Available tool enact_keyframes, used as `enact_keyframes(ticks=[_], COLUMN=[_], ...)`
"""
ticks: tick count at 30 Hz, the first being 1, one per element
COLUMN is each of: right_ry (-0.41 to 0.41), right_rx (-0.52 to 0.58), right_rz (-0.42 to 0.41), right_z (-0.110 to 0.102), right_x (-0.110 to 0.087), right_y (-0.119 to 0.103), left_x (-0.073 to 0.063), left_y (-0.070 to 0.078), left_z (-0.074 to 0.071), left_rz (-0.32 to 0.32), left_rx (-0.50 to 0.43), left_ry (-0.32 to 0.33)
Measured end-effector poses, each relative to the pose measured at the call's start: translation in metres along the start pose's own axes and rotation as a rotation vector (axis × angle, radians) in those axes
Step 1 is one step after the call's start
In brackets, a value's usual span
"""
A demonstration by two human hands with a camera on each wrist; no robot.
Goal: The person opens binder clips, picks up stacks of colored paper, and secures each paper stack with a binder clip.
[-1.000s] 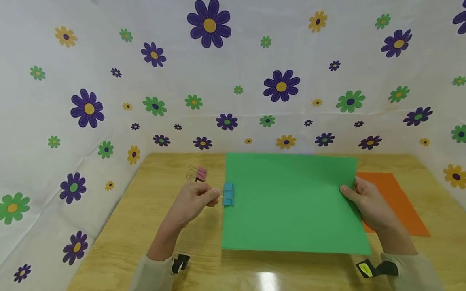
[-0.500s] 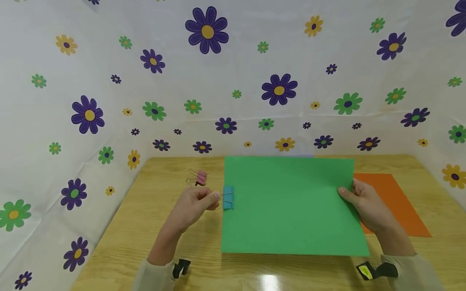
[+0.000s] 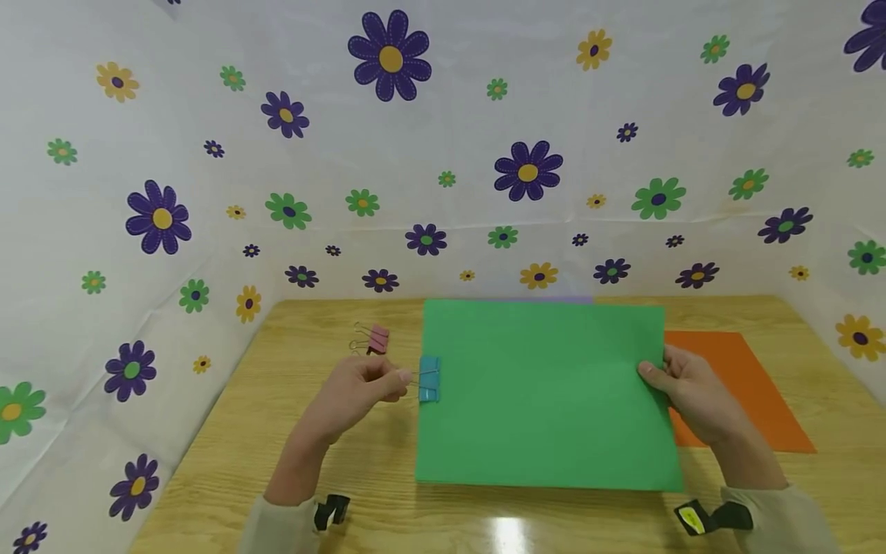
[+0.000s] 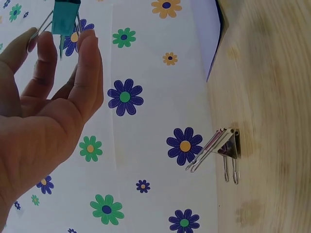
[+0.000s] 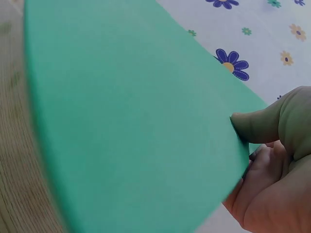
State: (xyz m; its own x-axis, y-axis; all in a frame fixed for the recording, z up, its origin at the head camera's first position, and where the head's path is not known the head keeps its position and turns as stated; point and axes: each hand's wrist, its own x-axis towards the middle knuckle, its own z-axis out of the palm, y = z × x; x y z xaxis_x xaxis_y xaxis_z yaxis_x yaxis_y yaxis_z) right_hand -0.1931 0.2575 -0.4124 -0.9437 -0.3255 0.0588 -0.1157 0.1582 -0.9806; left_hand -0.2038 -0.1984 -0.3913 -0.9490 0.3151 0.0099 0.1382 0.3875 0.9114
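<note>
A green sheet of paper [image 3: 540,415] is held up above the table, its face toward me. On its left edge sits a blue binder clip [image 3: 429,378], with its wire handles pointing left. My left hand [image 3: 361,391] holds those handles; the left wrist view shows the thumb at one handle of the blue clip [image 4: 66,19] and fingertips at the other side. My right hand [image 3: 695,388] pinches the paper's right edge, thumb on the front and fingers behind. In the right wrist view the green paper [image 5: 131,116] bends slightly at the thumb.
Behind my left hand, a pink binder clip [image 3: 378,338] lies on the wooden table [image 3: 277,408], with a darker one against it. An orange sheet [image 3: 754,392] lies at the right. A purple sheet [image 3: 574,300] peeks out behind the green paper. Flowered cloth surrounds the table.
The green paper's right side and my right hand have shifted a little left. Both hands keep their hold; the head view has tilted slightly.
</note>
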Motion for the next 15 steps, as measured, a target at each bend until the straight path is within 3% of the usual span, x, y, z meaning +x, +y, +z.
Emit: enact_keyframes(ticks=[8, 15], right_ry=[-0.015, -0.044], right_rx=[-0.067, -0.085], right_rz=[0.022, 0.035], right_z=[0.0003, -0.0020], right_x=[-0.0009, -0.0019], right_y=[-0.0009, -0.0003], left_x=[-0.0023, -0.0016], left_y=[-0.0012, -0.0029], left_z=[-0.0057, -0.0080], left_rz=[-0.019, 0.024], left_rx=[0.022, 0.081], left_ry=[-0.008, -0.066])
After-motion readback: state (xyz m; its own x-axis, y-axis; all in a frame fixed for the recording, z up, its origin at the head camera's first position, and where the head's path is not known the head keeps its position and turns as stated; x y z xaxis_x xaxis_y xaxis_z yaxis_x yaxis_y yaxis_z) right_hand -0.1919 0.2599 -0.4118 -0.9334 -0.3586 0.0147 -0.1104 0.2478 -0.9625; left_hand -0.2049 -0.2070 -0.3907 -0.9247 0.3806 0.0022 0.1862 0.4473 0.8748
